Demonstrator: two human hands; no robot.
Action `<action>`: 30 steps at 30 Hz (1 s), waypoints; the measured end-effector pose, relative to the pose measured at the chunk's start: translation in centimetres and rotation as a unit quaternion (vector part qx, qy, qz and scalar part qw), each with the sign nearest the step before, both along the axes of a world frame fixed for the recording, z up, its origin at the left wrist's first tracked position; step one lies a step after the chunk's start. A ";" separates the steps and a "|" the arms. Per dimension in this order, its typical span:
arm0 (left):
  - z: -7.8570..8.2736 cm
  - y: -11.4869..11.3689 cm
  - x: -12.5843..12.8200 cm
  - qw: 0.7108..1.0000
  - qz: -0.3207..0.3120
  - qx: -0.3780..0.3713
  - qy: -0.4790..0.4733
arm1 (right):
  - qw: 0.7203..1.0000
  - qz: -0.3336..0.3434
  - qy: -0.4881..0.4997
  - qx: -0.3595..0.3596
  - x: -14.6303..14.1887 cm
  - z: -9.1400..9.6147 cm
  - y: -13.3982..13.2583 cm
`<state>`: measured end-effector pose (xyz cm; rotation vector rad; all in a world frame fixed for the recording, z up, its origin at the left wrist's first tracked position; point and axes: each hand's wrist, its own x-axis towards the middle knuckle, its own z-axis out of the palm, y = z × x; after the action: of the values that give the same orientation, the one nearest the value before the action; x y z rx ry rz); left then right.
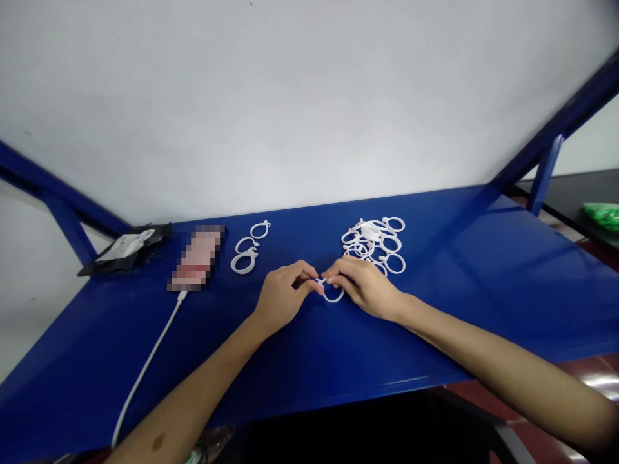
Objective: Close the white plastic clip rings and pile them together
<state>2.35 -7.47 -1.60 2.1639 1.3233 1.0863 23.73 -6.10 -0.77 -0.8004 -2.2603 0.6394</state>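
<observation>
Between my two hands is a white plastic ring (333, 299) with a small tab at its top. My left hand (285, 293) pinches the tab from the left, thumb and forefinger closed. From the other side my right hand (365, 283) grips the same ring near the tab, its fingertips close to the left ones. The fingers partly hide the tab. Just beyond my right hand lies a loose pile of similar white rings (391, 243), several overlapping. To the left, 3 white rings (242, 262) with small tabs lie in a short line.
A pixelated phone-like object (196, 258) lies on the blue table (411, 348), with a white cable (149, 361) running to the front edge. A black package (126, 248) with a white label sits at the far left. Blue frame bars (544, 174) rise at both sides.
</observation>
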 end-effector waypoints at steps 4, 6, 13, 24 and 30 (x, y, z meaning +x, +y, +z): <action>-0.2 -0.1 0.0 0.998 0.002 0.050 0.038 | 1.000 0.013 0.000 -0.005 0.1 0.1 0.0; -0.3 -0.1 0.0 0.997 -0.004 0.066 0.048 | 1.000 0.026 0.000 -0.002 0.1 0.2 0.0; -0.4 -0.1 0.0 0.992 -0.031 0.110 0.056 | 0.999 0.042 -0.018 -0.019 0.0 0.3 0.0; 0.4 0.5 -0.8 0.970 -0.096 0.199 0.101 | 0.999 0.003 0.002 -0.039 -0.3 0.3 -0.1; 0.6 0.2 -0.7 0.982 -0.107 0.128 0.087 | 0.996 -0.030 0.014 -0.083 -0.3 0.3 -0.1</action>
<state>1.67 -7.30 -1.04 2.5728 1.0323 1.0494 23.39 -6.18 -0.51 -0.9297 -2.1689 0.8142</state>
